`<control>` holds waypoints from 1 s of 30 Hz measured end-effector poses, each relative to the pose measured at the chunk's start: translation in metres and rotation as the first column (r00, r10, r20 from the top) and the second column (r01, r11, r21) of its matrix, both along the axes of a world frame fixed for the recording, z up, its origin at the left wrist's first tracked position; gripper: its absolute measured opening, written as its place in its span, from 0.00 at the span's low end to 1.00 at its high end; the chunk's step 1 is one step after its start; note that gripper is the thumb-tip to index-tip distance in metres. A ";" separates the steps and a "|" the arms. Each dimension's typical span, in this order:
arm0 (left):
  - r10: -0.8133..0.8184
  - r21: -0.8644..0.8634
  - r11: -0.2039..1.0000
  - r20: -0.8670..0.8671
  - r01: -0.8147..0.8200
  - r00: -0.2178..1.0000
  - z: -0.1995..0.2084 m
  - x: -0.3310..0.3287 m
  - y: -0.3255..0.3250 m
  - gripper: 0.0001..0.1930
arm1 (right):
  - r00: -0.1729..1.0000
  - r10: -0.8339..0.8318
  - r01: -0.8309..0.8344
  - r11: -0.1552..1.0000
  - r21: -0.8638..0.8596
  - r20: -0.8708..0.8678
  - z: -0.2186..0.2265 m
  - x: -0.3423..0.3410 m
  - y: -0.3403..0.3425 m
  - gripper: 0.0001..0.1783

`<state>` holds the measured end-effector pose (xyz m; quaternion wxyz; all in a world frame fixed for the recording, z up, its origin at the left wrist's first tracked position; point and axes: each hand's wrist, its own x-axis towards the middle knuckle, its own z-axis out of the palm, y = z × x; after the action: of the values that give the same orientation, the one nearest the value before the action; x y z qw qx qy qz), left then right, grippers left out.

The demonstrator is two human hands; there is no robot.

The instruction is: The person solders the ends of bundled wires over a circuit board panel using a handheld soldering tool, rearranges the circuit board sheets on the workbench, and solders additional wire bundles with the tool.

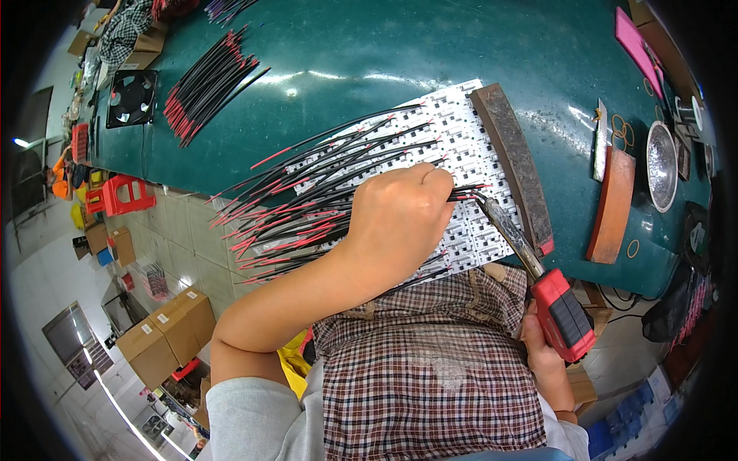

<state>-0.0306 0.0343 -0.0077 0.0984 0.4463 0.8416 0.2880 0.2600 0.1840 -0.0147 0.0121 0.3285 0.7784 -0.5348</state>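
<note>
Head view: our left hand (400, 219) pinches a wire (461, 190) onto the white panel (469, 154) — steadying it for the soldering iron (538, 280) our right hand (547, 355) grips.

The left hand (400, 219) lies over the white panel (461, 146) and hides the part of it beneath, along with the ends of the wires (307, 192) it pinches; its fingertips curl under and cannot be seen. The right hand (542, 349) is mostly hidden behind the iron's (538, 269) red handle and the plaid cloth (430, 369), so only some fingers and the wrist show. Whether the iron's tip touches the wires is too small to tell. The panel's near edge disappears under the plaid cloth. At the right rim, the round dish (661, 165) and dark objects beside it are warped and unclear. The boxes (165, 334) on the floor are blurred.
</note>
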 end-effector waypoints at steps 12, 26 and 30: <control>0.022 -0.071 0.997 0.111 -0.014 0.994 0.010 -0.007 0.001 0.06 | 0.997 -0.070 0.070 0.998 0.004 0.026 0.011 -0.003 -0.001 0.13; 0.072 -0.103 0.993 0.209 -0.052 0.975 0.016 0.016 -0.009 0.07 | 0.930 0.260 -0.163 0.926 0.341 -0.262 0.022 -0.026 0.010 0.17; 0.050 -0.050 0.998 0.049 -0.048 0.998 0.008 0.017 -0.006 0.07 | 0.993 0.061 -0.050 0.994 0.096 -0.104 0.016 -0.006 0.002 0.17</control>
<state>-0.0140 0.0279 0.0000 0.1233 0.4154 0.8563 0.2811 0.2537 0.1856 0.0016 -0.0302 0.2778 0.8110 -0.5140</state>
